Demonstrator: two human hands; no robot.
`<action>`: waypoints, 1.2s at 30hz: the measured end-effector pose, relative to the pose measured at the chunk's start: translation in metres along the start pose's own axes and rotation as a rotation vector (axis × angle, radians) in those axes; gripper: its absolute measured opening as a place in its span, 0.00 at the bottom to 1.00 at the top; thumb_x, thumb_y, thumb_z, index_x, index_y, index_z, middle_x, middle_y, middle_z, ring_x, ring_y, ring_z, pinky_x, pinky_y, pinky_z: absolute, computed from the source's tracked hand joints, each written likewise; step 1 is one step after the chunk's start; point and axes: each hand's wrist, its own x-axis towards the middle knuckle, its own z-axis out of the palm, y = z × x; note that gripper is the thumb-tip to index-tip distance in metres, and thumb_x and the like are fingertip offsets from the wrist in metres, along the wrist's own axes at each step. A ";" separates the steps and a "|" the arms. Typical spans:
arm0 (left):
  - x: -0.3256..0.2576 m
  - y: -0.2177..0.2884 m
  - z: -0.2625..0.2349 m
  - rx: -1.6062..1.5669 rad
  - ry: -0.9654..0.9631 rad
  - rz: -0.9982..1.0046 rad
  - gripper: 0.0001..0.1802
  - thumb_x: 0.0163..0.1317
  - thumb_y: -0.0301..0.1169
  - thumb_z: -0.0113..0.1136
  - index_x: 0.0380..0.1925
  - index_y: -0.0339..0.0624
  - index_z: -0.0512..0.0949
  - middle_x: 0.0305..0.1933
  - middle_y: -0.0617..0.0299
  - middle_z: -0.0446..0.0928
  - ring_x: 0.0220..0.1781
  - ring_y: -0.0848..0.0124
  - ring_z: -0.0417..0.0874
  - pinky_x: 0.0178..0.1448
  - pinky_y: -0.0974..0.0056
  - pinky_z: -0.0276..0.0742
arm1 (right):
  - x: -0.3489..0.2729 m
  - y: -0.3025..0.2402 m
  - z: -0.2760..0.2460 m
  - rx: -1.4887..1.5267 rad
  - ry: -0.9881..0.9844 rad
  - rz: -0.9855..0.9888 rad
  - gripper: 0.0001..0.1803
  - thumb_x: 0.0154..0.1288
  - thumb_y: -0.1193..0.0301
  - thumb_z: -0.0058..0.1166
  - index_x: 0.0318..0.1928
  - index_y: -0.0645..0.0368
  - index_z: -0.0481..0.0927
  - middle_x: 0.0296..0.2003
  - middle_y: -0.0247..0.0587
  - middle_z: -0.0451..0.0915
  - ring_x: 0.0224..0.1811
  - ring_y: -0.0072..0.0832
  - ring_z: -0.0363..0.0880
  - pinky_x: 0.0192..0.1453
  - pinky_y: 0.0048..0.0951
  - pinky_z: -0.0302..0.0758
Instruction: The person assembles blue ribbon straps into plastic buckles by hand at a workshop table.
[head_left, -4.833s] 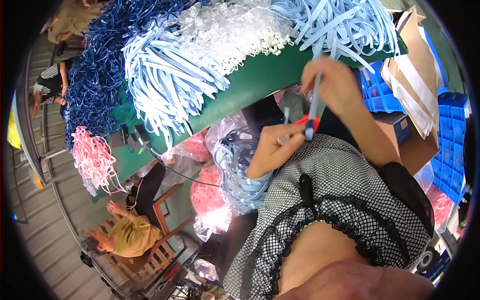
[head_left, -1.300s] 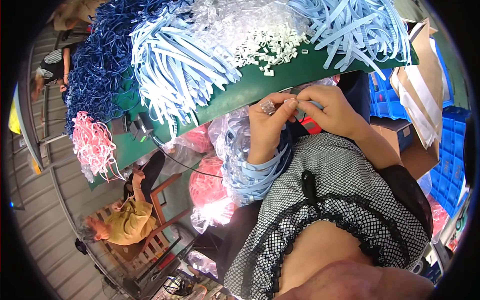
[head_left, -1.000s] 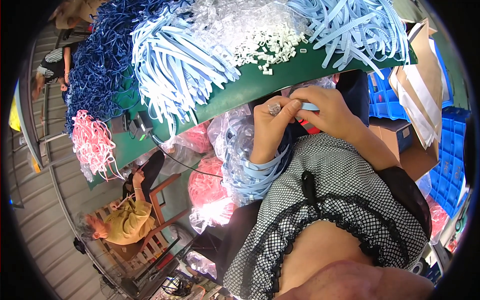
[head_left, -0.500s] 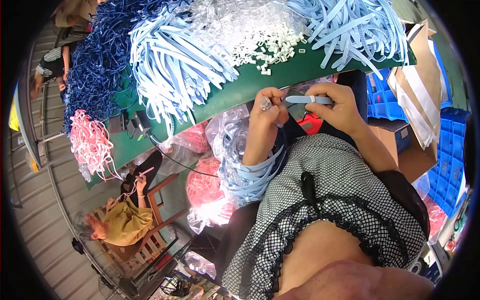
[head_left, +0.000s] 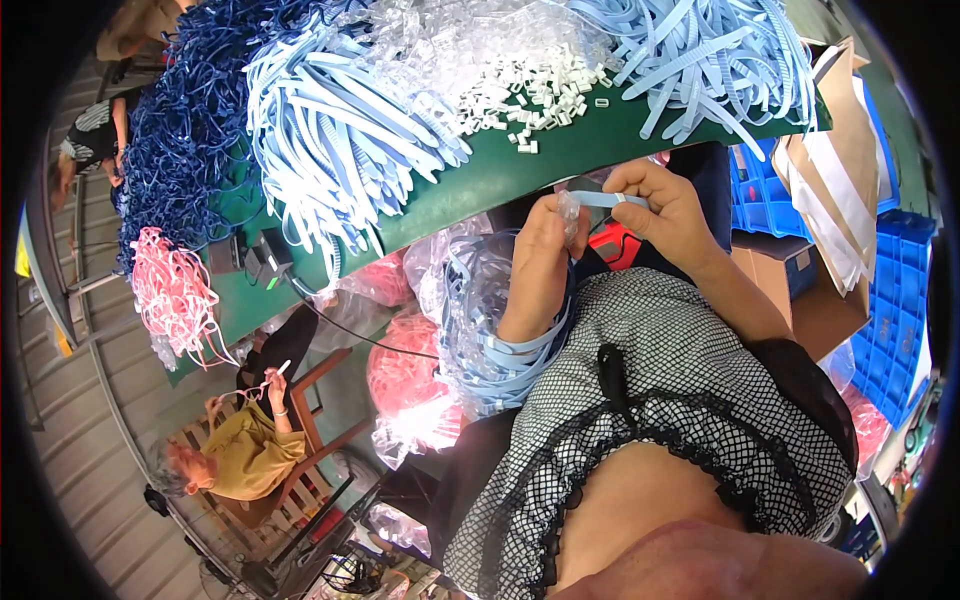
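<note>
Just off the table's near edge, my right hand point(head_left: 672, 207) pinches a light-blue ribbed strap point(head_left: 597, 200). A small white loop point(head_left: 620, 198) sits around the strap close to my right fingertips. My left hand point(head_left: 540, 245) is closed on a small clear plastic piece point(head_left: 569, 207), which meets the strap's left end. Whether the strap end is inside the clear piece cannot be made out. Below my left hand hangs a bundle of light-blue straps point(head_left: 478, 330), and some of its loops pass over my left forearm.
On the green table point(head_left: 480, 180) lie light-blue straps point(head_left: 340, 140), dark-blue straps point(head_left: 190, 130), pink straps point(head_left: 175, 290), white loops point(head_left: 535, 95) and clear plastic pieces point(head_left: 480, 40). A cable runs from a black box point(head_left: 268, 257). Blue crates point(head_left: 890, 320) and a carton point(head_left: 800, 295) stand right. A seated person point(head_left: 245, 450) handles a pink strap.
My left hand has turned and brought the clear plastic piece to the strap's end, covering its tip. The right hand keeps its pinch, its fingers shifted slightly left.
</note>
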 end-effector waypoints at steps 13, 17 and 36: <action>-0.003 -0.005 -0.001 -0.097 -0.005 -0.058 0.17 0.67 0.45 0.45 0.30 0.41 0.67 0.27 0.68 0.64 0.30 0.76 0.61 0.37 0.69 0.58 | 0.002 0.002 0.013 0.151 -0.144 0.209 0.11 0.64 0.71 0.51 0.45 0.63 0.73 0.26 0.29 0.75 0.24 0.08 0.67 0.24 0.09 0.60; -0.003 -0.003 -0.004 -0.025 -0.016 -0.052 0.15 0.67 0.41 0.47 0.33 0.39 0.69 0.27 0.69 0.65 0.28 0.81 0.60 0.33 0.75 0.56 | 0.006 0.002 0.009 0.200 -0.180 0.228 0.11 0.62 0.73 0.53 0.44 0.62 0.73 0.28 0.30 0.75 0.26 0.10 0.69 0.27 0.12 0.64; -0.004 0.018 -0.004 0.300 -0.087 -0.063 0.09 0.64 0.27 0.48 0.41 0.36 0.73 0.36 0.65 0.71 0.31 0.80 0.69 0.35 0.75 0.66 | 0.007 -0.004 -0.001 -0.222 -0.164 -0.198 0.10 0.54 0.73 0.60 0.35 0.63 0.77 0.37 0.36 0.71 0.31 0.19 0.72 0.35 0.20 0.68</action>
